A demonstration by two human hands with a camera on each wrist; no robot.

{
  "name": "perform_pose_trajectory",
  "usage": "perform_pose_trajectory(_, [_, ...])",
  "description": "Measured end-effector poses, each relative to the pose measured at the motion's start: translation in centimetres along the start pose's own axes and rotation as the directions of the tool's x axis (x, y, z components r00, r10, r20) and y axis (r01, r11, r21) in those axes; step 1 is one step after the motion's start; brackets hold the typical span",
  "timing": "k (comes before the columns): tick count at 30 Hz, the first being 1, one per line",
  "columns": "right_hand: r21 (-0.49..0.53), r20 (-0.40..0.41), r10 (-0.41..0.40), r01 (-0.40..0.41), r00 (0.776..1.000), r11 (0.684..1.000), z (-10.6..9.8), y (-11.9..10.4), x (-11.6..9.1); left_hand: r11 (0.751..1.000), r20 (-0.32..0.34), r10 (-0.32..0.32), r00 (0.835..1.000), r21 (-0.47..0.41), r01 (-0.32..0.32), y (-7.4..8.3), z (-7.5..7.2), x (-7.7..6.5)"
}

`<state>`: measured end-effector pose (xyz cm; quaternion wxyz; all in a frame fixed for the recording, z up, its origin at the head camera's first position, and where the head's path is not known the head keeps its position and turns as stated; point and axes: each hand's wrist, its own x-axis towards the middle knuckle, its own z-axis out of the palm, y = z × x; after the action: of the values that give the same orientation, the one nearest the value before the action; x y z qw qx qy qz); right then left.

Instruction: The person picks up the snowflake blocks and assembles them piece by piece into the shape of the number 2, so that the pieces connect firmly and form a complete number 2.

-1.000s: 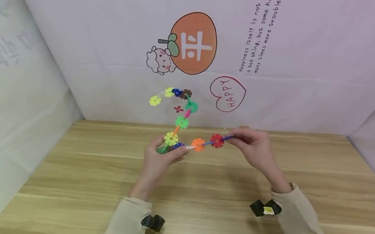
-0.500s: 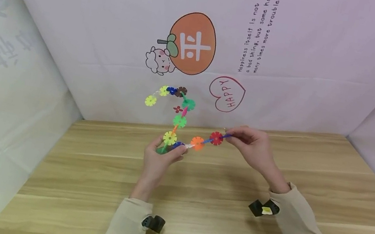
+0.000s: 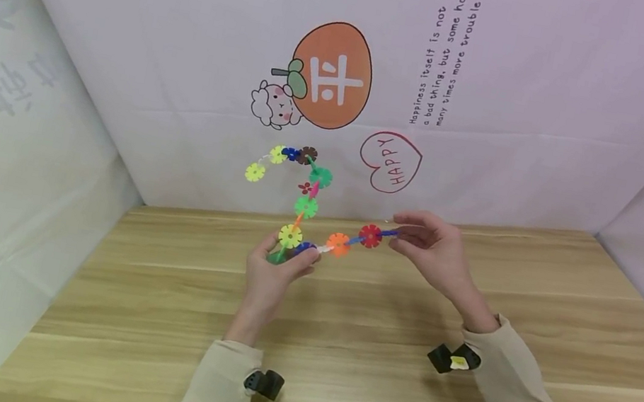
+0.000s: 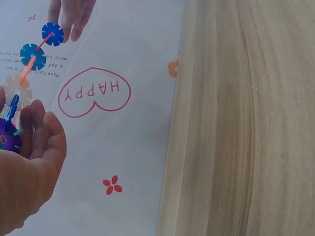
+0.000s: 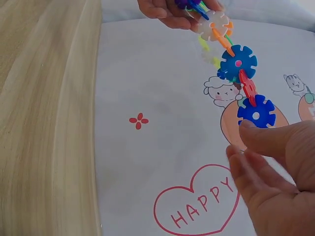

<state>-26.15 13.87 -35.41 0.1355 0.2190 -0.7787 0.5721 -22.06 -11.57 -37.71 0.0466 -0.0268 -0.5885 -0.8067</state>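
Note:
A chain of interlocking snowflake discs, notched plastic rounds in many colours, is held up over the back of the table. My left hand pinches it near its middle, where dark blue and green discs are partly covered by the fingers. From there one length curves up and left to a yellow end disc. The other runs right, through a red disc, to a dark blue end disc. At that end my right hand has its fingers spread away from the disc, the thumb tip overlapping its lower edge.
The wooden table spreads below both hands. Behind it rises a white printed backdrop, with more white sheeting at the left and right. Small black camera mounts sit at both wrists.
My right fingers have parted from their pinch on the blue end disc. The chain's free upper length has swung slightly left. My left hand keeps its grip and stays nearly still.

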Motion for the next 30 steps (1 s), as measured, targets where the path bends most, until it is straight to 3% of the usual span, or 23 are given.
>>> perform_pose_trajectory(5, [-0.041,0.052,0.157,-0.155,0.986,0.987,-0.3,0.0,-0.5,1.000,-0.014,0.000,1.000,0.007,0.000,0.1,0.0,0.0])
perform_pose_trajectory(8, [-0.037,0.137,0.245,-0.242,0.960,0.970,-0.2,0.0,-1.1,1.000,-0.020,-0.003,1.000,0.008,0.003,0.0,0.0,0.0])
perform_pose_trajectory(11, [0.060,0.231,0.311,-0.333,0.922,0.941,0.4,-0.1,-1.9,1.000,-0.025,-0.003,1.000,-0.004,0.003,0.0,0.1,0.0])
perform_pose_trajectory(13, [0.174,0.275,0.347,-0.401,0.897,0.899,1.1,-0.4,-2.4,1.000,-0.029,-0.004,1.000,-0.004,0.004,-0.1,0.1,0.0])
perform_pose_trajectory(17, [0.393,0.301,0.403,-0.497,0.865,0.773,2.7,-1.2,-3.0,1.000,-0.035,-0.007,0.999,0.005,0.007,-0.3,0.2,0.0])
perform_pose_trajectory(24, [0.657,0.274,0.450,-0.507,0.850,0.558,3.9,-2.4,-2.8,1.000,-0.037,-0.003,0.999,0.022,0.004,-0.4,0.6,-0.1])
perform_pose_trajectory(27, [0.714,0.246,0.472,-0.488,0.846,0.502,3.9,-2.7,-2.8,1.000,-0.039,-0.002,0.999,0.022,0.003,-0.3,0.7,-0.2])
perform_pose_trajectory(30, [0.742,0.215,0.493,-0.469,0.843,0.479,3.7,-2.8,-2.7,0.999,-0.043,-0.004,0.999,0.036,0.006,-0.1,0.7,-0.3])
